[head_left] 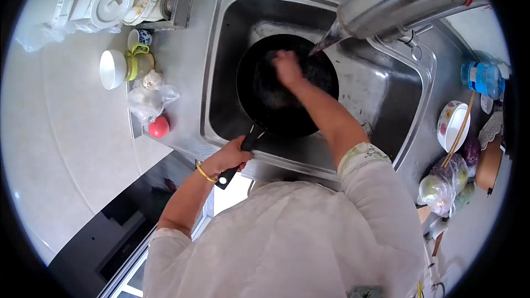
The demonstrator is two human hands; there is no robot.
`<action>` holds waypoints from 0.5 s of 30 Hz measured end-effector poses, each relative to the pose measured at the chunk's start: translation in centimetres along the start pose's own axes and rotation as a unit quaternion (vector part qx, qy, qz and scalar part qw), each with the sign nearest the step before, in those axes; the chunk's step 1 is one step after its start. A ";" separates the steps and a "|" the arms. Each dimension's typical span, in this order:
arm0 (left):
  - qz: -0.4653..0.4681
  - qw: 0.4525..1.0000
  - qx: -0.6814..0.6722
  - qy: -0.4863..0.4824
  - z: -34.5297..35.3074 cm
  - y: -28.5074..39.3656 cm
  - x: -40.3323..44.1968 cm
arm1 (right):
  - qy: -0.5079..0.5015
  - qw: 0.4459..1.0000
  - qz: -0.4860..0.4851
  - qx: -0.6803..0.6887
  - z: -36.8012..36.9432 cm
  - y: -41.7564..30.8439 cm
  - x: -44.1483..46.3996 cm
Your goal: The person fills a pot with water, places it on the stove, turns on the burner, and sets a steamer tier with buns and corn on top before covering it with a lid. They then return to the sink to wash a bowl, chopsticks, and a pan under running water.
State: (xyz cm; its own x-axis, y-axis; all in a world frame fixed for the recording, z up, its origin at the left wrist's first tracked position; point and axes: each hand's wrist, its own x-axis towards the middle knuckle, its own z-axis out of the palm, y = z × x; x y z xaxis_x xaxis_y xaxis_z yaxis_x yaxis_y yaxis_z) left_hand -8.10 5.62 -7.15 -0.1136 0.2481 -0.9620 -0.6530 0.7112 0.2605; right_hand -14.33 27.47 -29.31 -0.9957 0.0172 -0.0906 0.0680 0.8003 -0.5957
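Note:
A black frying pan point(276, 99) lies tilted in the steel sink point(386, 85), its handle pointing toward me over the front edge. My left hand point(229, 155), below a gold bracelet, is wrapped round the handle. Inside the pan, my right hand point(288, 69) is over the upper part of the black surface; its fingers are blurred, and a dark thing seems to be at the fingertips, too unclear to name. From the metal faucet point(353, 19), a stream or spout end reaches down at the pan's upper right edge.
Left of the sink stand a white bowl point(112, 69), a green-handled jar point(142, 63), garlic point(153, 80), a plastic bag point(148, 104) and a red round item point(159, 127). At the right are a flowered bowl point(452, 127), chopsticks point(459, 132), bagged produce point(439, 192) and a blue bottle point(485, 79).

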 end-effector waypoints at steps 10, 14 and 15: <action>0.022 0.999 0.033 -0.011 -0.3 0.1 0.3 | -0.218 0.966 0.025 0.135 -3.3 -8.4 -7.9; 0.021 0.998 0.054 0.008 0.1 0.3 0.4 | -0.060 0.996 0.044 -0.049 0.0 -0.2 1.1; 0.024 0.999 0.040 0.000 -0.1 0.1 0.4 | -0.056 0.990 0.128 -0.004 -0.5 1.7 1.0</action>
State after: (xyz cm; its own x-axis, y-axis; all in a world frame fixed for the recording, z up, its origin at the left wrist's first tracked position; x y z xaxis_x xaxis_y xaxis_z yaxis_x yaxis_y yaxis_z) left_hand -8.25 5.73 -7.55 -0.1441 0.2838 -0.9480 -0.5844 0.7487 0.3129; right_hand -15.28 29.16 -30.07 -0.9331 0.1537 -0.3252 0.3159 0.7827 -0.5363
